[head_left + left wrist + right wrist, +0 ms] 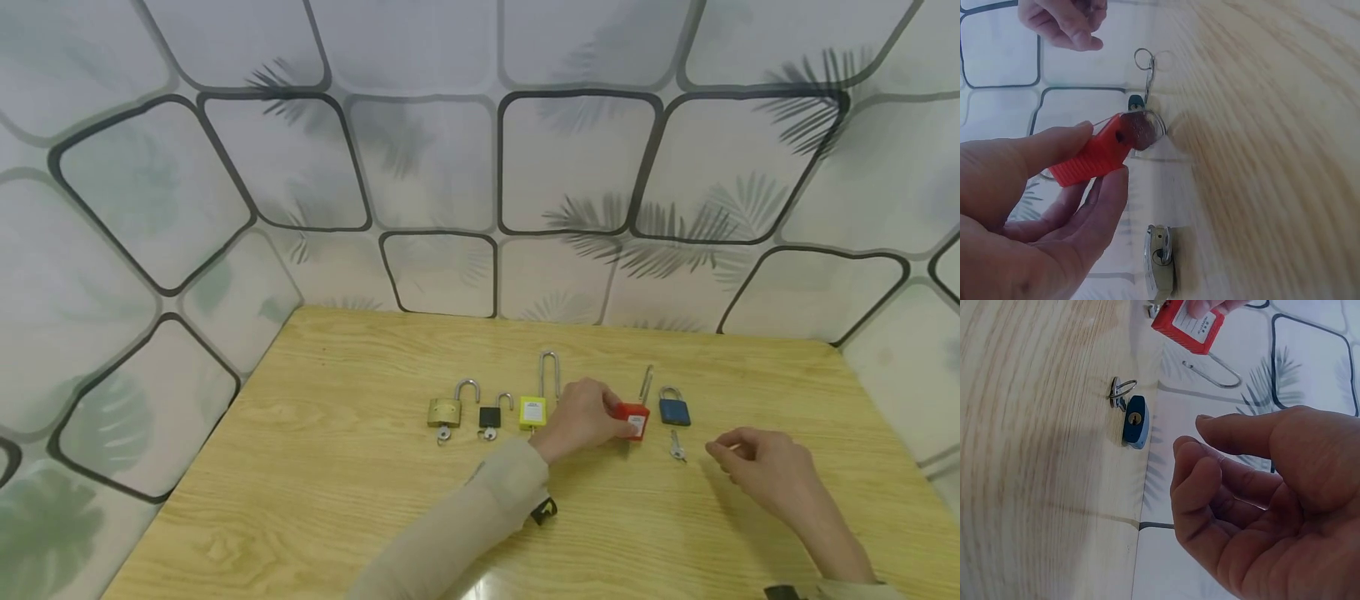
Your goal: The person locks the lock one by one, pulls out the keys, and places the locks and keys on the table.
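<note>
My left hand [583, 421] pinches a red padlock [633, 422] with a white label between thumb and fingers, just above the table. The padlock's shackle stands open. In the left wrist view its keyhole end faces the camera, with a key head and ring [1144, 129] beside it; I cannot tell whether that key is inserted. My right hand [772, 467] hovers to the right, fingers loosely bent and holding nothing. Nearest it are a closed blue padlock [674, 412] and, in front of that, a loose key [677, 447] with a ring.
Left of the red padlock, a brass padlock [445, 412], a small black padlock [490, 417] and a yellow padlock [533, 412] stand in a row, shackles open, keys at their lower ends. The wooden table [315, 467] meets patterned curtain walls [435, 183] behind and at both sides.
</note>
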`<state>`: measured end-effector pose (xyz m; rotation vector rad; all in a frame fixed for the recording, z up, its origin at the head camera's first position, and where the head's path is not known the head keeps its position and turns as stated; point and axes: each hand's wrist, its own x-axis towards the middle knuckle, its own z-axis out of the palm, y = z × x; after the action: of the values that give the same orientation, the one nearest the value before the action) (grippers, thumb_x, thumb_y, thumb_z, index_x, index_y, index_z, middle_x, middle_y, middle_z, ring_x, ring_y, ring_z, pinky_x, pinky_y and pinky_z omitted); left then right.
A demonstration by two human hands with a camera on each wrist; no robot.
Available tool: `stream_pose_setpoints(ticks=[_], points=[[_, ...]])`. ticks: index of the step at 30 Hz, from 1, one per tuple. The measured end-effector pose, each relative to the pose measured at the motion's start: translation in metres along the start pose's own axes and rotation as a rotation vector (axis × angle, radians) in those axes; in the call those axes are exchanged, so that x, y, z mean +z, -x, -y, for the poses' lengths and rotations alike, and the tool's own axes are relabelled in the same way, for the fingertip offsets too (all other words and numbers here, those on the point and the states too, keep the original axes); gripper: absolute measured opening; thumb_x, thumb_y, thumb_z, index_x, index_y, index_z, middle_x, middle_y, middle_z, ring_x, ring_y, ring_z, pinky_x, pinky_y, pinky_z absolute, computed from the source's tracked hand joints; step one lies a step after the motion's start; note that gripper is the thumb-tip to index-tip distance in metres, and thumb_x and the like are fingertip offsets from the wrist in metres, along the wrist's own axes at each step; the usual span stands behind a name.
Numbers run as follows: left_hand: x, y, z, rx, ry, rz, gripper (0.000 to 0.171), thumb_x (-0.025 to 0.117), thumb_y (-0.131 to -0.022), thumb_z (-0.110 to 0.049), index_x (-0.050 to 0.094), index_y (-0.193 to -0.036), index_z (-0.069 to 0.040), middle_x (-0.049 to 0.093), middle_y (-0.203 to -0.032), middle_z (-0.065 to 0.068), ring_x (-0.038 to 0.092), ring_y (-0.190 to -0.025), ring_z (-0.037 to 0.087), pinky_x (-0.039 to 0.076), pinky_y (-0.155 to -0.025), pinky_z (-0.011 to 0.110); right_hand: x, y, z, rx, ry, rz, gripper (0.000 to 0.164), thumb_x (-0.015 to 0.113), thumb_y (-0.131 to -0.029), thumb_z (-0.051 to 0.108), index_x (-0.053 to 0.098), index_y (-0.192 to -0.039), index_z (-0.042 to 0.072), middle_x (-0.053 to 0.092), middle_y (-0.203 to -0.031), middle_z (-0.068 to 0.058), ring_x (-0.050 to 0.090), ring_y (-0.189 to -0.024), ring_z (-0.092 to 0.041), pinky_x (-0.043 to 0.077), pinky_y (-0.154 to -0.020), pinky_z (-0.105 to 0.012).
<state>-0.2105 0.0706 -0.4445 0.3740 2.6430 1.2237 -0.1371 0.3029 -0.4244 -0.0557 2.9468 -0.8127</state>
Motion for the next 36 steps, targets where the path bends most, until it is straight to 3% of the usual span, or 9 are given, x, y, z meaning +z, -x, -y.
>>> stream_pose_setpoints(ticks=[8, 11, 15, 19, 23, 28, 31, 36], points=[[-0.001, 0.001, 0.006, 0.021, 0.012, 0.005, 0.024, 0.088, -0.067, -0.032, 0.071, -0.072, -0.017, 0.068, -0.076, -0.008, 0.056, -0.068, 0.005, 0.05, -0.057, 0.023, 0.001, 0.001, 0.004, -0.045, 0.011, -0.061, 0.034, 0.058, -0.097, 0.029, 0.071, -0.099, -0.003, 0.074, -0.071, -0.007, 0.063, -0.06, -0.017, 0.048, -0.049, -0.034], [-0.002, 0.002, 0.009, 0.053, 0.025, 0.007, 0.025, 0.088, -0.068, -0.035, 0.068, -0.072, -0.02, 0.067, -0.076, -0.011, 0.056, -0.069, 0.004, 0.05, -0.057, 0.023, 0.001, 0.002, 0.006, -0.056, 0.005, -0.101, 0.037, 0.057, -0.098, 0.031, 0.071, -0.102, -0.003, 0.075, -0.076, -0.011, 0.065, -0.064, -0.019, 0.052, -0.053, -0.039], [-0.005, 0.006, 0.011, 0.123, 0.099, 0.03, 0.025, 0.086, -0.071, -0.035, 0.07, -0.083, -0.021, 0.069, -0.081, -0.011, 0.058, -0.071, 0.001, 0.053, -0.062, 0.021, 0.002, 0.001, 0.012, -0.086, -0.015, -0.183, 0.038, 0.057, -0.098, 0.033, 0.073, -0.101, -0.001, 0.077, -0.079, -0.011, 0.067, -0.067, -0.02, 0.054, -0.056, -0.043], [-0.008, 0.012, 0.012, 0.195, 0.168, 0.059, 0.028, 0.085, -0.073, -0.031, 0.074, -0.094, -0.017, 0.074, -0.086, -0.008, 0.061, -0.071, -0.004, 0.055, -0.065, 0.018, 0.006, 0.001, 0.02, -0.137, -0.039, -0.293, 0.031, 0.06, -0.097, 0.03, 0.073, -0.098, 0.002, 0.076, -0.077, -0.01, 0.063, -0.061, -0.011, 0.052, -0.05, -0.032], [-0.011, 0.022, 0.012, 0.217, 0.216, 0.067, 0.026, 0.085, -0.073, -0.025, 0.076, -0.096, -0.015, 0.076, -0.086, -0.007, 0.063, -0.069, -0.005, 0.055, -0.065, 0.017, 0.007, 0.001, 0.028, -0.194, -0.075, -0.405, 0.022, 0.064, -0.094, 0.024, 0.073, -0.103, 0.005, 0.075, -0.076, -0.009, 0.06, -0.057, -0.001, 0.049, -0.046, -0.019], [-0.016, 0.031, 0.012, 0.215, 0.241, 0.064, 0.025, 0.085, -0.074, -0.024, 0.076, -0.096, -0.016, 0.075, -0.086, -0.009, 0.063, -0.072, -0.003, 0.054, -0.065, 0.018, 0.008, 0.0, 0.036, -0.3, -0.157, -0.539, 0.022, 0.073, -0.086, 0.01, 0.074, -0.107, 0.005, 0.072, -0.076, -0.003, 0.059, -0.065, 0.012, 0.046, -0.057, 0.001], [-0.018, 0.035, 0.012, 0.21, 0.262, 0.082, 0.027, 0.085, -0.074, -0.025, 0.076, -0.098, -0.016, 0.074, -0.086, -0.01, 0.063, -0.074, -0.002, 0.055, -0.066, 0.018, 0.009, -0.001, 0.04, -0.385, -0.186, -0.583, 0.025, 0.076, -0.081, 0.001, 0.075, -0.105, 0.003, 0.07, -0.076, 0.0, 0.058, -0.071, 0.015, 0.045, -0.063, 0.003], [-0.02, 0.041, 0.014, 0.212, 0.322, 0.134, 0.03, 0.085, -0.074, -0.024, 0.075, -0.1, -0.014, 0.075, -0.088, -0.007, 0.065, -0.075, -0.001, 0.056, -0.068, 0.019, 0.01, -0.003, 0.045, -0.491, -0.178, -0.625, 0.025, 0.077, -0.076, -0.005, 0.076, -0.099, 0.003, 0.071, -0.076, -0.006, 0.057, -0.072, 0.015, 0.046, -0.062, 0.002]])
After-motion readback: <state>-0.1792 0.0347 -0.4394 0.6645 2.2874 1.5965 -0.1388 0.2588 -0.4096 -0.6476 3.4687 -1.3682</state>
